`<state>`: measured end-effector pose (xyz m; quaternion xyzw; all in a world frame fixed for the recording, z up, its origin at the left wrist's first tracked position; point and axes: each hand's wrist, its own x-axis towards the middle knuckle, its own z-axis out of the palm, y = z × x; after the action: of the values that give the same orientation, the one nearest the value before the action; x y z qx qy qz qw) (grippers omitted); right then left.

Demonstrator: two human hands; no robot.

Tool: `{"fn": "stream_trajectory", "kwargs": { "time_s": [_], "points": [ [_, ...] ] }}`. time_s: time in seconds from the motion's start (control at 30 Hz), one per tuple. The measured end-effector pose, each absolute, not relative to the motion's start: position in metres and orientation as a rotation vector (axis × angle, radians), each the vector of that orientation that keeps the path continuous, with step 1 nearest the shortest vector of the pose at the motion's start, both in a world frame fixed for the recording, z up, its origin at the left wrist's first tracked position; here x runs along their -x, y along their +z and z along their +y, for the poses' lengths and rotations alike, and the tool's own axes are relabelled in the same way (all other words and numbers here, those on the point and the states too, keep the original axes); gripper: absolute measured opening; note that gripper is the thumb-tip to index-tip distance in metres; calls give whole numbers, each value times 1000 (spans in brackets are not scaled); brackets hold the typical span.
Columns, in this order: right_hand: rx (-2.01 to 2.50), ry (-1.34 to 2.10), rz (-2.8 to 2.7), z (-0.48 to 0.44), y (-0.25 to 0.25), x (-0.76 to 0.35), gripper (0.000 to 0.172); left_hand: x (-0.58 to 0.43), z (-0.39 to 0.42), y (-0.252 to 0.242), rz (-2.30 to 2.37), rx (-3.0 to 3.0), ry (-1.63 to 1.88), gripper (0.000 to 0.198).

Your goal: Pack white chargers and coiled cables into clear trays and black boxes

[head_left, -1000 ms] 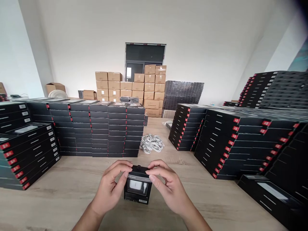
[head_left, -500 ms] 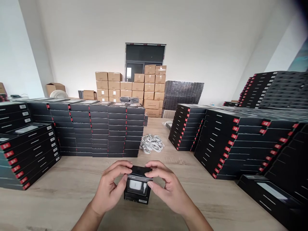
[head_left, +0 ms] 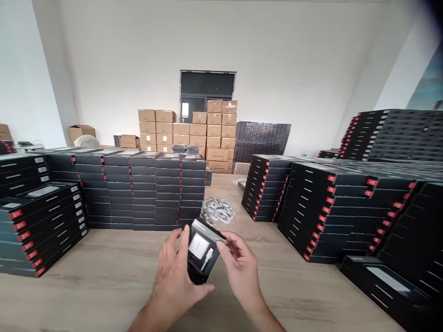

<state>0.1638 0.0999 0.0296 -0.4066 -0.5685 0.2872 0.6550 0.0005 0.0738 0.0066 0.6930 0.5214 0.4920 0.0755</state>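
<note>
Brown cartons (head_left: 181, 130) are piled in front of a dark window (head_left: 207, 84) in a pale wall (head_left: 294, 55). White cables (head_left: 218, 210) are heaped on the wooden table (head_left: 114, 263), between stacks of flat black boxes (head_left: 144, 194).

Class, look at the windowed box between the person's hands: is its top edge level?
No: the windowed box is tilted, its top edge sloping down from the left hand's side toward the right hand.

The small windowed box (head_left: 204, 249) looks like smooth dark card, its clear pane (head_left: 199, 254) glossy plastic. The stacked black boxes (head_left: 145, 196) look like matt card, the brown cartons (head_left: 215, 132) plain cardboard. White cables (head_left: 218, 211) look plastic-coated; the table (head_left: 114, 276) shows smooth wood grain.
</note>
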Motion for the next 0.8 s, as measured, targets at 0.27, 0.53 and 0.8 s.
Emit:
{"fn": "stream_trajectory", "kwargs": {
  "time_s": [0.27, 0.53, 0.8],
  "points": [
    [992, 614, -1534, 136, -18, -176, 35, 61, 53, 42, 1900, -2229, 1495, 96],
    [1175, 405, -1742, 168, -42, -180, 32, 269, 57, 184, 2586, -2024, 1080, 67],
    [1277, 431, -1831, 171, -42, -184, 34, 337, 65, 219, 2431, -1805, 715, 62]
  ]
}}
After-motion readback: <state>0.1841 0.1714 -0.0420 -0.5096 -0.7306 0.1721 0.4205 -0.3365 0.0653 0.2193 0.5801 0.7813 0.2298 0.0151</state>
